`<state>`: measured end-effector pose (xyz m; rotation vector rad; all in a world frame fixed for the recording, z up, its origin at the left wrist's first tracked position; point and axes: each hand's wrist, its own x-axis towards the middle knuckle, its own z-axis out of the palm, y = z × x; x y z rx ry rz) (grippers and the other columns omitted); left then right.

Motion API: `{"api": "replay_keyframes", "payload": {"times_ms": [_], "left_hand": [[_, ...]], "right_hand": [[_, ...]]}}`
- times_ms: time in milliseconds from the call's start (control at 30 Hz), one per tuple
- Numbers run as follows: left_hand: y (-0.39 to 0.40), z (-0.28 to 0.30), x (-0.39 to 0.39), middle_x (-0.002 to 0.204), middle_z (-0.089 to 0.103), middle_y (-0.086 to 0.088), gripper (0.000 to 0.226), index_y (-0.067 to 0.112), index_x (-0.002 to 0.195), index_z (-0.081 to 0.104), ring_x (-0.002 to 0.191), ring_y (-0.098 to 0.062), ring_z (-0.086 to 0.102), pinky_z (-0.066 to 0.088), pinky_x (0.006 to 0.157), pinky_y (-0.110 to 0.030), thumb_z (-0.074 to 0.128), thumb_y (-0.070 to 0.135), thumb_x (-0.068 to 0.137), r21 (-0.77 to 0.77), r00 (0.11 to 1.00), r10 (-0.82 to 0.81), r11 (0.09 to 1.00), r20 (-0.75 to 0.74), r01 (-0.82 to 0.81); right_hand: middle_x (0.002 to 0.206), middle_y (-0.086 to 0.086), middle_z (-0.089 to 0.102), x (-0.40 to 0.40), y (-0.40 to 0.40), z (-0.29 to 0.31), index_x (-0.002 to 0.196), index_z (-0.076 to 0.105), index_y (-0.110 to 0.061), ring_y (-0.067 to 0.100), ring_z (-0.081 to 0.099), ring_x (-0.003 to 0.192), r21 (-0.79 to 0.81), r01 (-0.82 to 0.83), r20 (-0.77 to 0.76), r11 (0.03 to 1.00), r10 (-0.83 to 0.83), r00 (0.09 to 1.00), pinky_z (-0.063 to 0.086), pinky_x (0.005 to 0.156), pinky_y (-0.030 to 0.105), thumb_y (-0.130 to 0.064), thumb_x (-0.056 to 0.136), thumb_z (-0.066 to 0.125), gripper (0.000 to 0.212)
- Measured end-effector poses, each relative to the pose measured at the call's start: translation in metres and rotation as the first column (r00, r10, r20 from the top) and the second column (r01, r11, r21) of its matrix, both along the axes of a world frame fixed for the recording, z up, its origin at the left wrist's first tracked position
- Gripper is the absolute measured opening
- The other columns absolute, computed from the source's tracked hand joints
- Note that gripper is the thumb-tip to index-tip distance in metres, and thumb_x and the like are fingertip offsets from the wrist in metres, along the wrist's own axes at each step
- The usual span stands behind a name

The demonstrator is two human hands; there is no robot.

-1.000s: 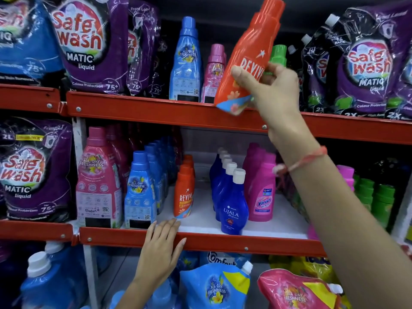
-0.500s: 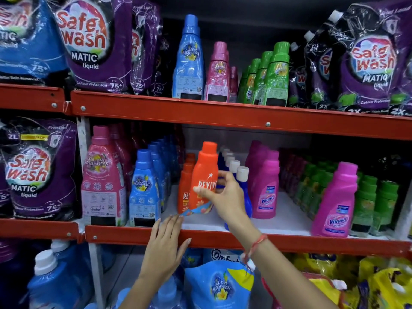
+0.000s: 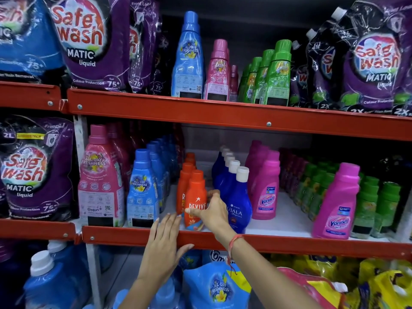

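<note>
The right hand [image 3: 214, 214] grips the orange Revive bottle [image 3: 196, 196], which stands upright at the front edge of the middle shelf [image 3: 289, 244], just beside the blue Ujala bottle [image 3: 239, 205]. The left hand [image 3: 163, 244] rests on that red edge, its fingers straight and holding nothing.

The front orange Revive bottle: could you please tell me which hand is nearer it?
Right. The right hand grips the orange Revive bottle from its right; the left hand lies on the shelf edge below-left.
</note>
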<state>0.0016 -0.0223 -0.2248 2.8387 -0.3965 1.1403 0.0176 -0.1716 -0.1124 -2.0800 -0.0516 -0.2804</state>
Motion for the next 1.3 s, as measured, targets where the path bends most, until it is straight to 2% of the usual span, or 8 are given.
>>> {"api": "replay_keyframes", "payload": {"times_ms": [433, 533, 600, 667, 800, 900, 1033, 1300], "left_hand": [[0.0, 0.004, -0.006, 0.131, 0.062, -0.013, 0.076, 0.003, 0.136, 0.05, 0.122, -0.029, 0.058, 0.03, 0.11, -0.048, 0.035, 0.063, 0.091, 0.003, 1.0, 0.01, 1.0, -0.008, -0.01], [-0.001, 0.005, -0.008, 0.131, 0.062, -0.013, 0.076, 0.004, 0.136, 0.05, 0.121, -0.029, 0.058, 0.031, 0.109, -0.049, 0.034, 0.063, 0.091, 0.0, 1.0, 0.007, 1.0, -0.02, -0.007], [-0.001, 0.005, -0.008, 0.131, 0.062, -0.013, 0.076, 0.004, 0.135, 0.051, 0.121, -0.03, 0.057, 0.03, 0.11, -0.049, 0.033, 0.064, 0.092, -0.007, 1.0, 0.01, 1.0, -0.028, -0.011], [-0.003, 0.004, -0.008, 0.13, 0.062, -0.014, 0.076, 0.003, 0.134, 0.052, 0.12, -0.03, 0.057, 0.03, 0.111, -0.049, 0.032, 0.064, 0.092, -0.014, 0.999, 0.012, 1.0, -0.03, -0.012], [-0.004, 0.003, -0.007, 0.129, 0.062, -0.016, 0.078, 0.001, 0.133, 0.052, 0.12, -0.033, 0.057, 0.034, 0.11, -0.052, 0.028, 0.064, 0.093, -0.028, 1.0, 0.012, 1.0, -0.023, -0.013], [-0.005, 0.003, -0.007, 0.128, 0.062, -0.017, 0.077, 0.001, 0.131, 0.053, 0.118, -0.035, 0.057, 0.034, 0.11, -0.053, 0.027, 0.063, 0.094, -0.035, 1.0, 0.014, 0.999, -0.018, -0.015], [-0.005, 0.001, -0.006, 0.128, 0.062, -0.018, 0.077, 0.0, 0.132, 0.053, 0.119, -0.035, 0.056, 0.033, 0.111, -0.053, 0.031, 0.062, 0.092, -0.041, 1.0, 0.017, 0.999, -0.02, -0.018], [-0.009, 0.003, -0.009, 0.126, 0.061, -0.02, 0.079, -0.001, 0.128, 0.055, 0.118, -0.038, 0.056, 0.034, 0.11, -0.054, 0.028, 0.064, 0.092, -0.064, 0.998, 0.048, 0.997, -0.049, -0.051]], "right_hand": [[0.126, 0.007, 0.063, -0.013, -0.018, -0.007, 0.134, 0.04, -0.015, 0.025, 0.064, 0.113, -0.074, -0.047, 0.108, 0.996, 0.055, 0.993, 0.053, 0.096, 0.045, -0.034, 0.069, 0.084, 0.08], [0.093, -0.009, 0.068, -0.032, -0.047, -0.009, 0.118, 0.058, -0.019, 0.006, 0.068, 0.081, -0.014, 0.027, 0.302, 1.0, -0.022, 0.953, 0.057, 0.078, 0.03, -0.033, 0.079, 0.076, 0.045], [0.083, -0.015, 0.066, -0.047, -0.072, -0.013, 0.102, 0.063, -0.022, 0.003, 0.065, 0.079, 0.055, 0.123, 0.437, 0.991, -0.135, 0.889, 0.055, 0.071, 0.024, -0.03, 0.086, 0.07, 0.019], [0.087, -0.01, 0.066, -0.053, -0.101, -0.02, 0.099, 0.061, -0.022, 0.005, 0.064, 0.08, 0.115, 0.246, 0.536, 0.962, -0.269, 0.8, 0.055, 0.074, 0.028, -0.026, 0.089, 0.066, 0.011], [0.109, 0.008, 0.059, -0.048, -0.163, -0.034, 0.114, 0.056, -0.009, 0.024, 0.057, 0.1, 0.194, 0.515, 0.614, 0.835, -0.513, 0.6, 0.052, 0.087, 0.046, -0.017, 0.091, 0.063, 0.025], [0.128, 0.02, 0.05, -0.043, -0.199, -0.036, 0.13, 0.046, -0.003, 0.032, 0.046, 0.119, 0.214, 0.652, 0.576, 0.728, -0.633, 0.518, 0.038, 0.104, 0.04, -0.019, 0.089, 0.064, 0.048], [0.147, 0.025, 0.034, -0.036, -0.23, -0.031, 0.145, 0.027, 0.001, 0.042, 0.032, 0.133, 0.163, 0.732, 0.455, 0.661, -0.709, 0.539, 0.026, 0.111, 0.048, -0.025, 0.083, 0.072, 0.081], [0.143, 0.024, 0.044, -0.032, -0.254, -0.036, 0.147, 0.025, -0.005, 0.045, 0.046, 0.128, 0.135, 0.739, 0.34, 0.661, -0.731, 0.592, 0.043, 0.099, 0.055, -0.036, 0.078, 0.076, 0.091]]}}
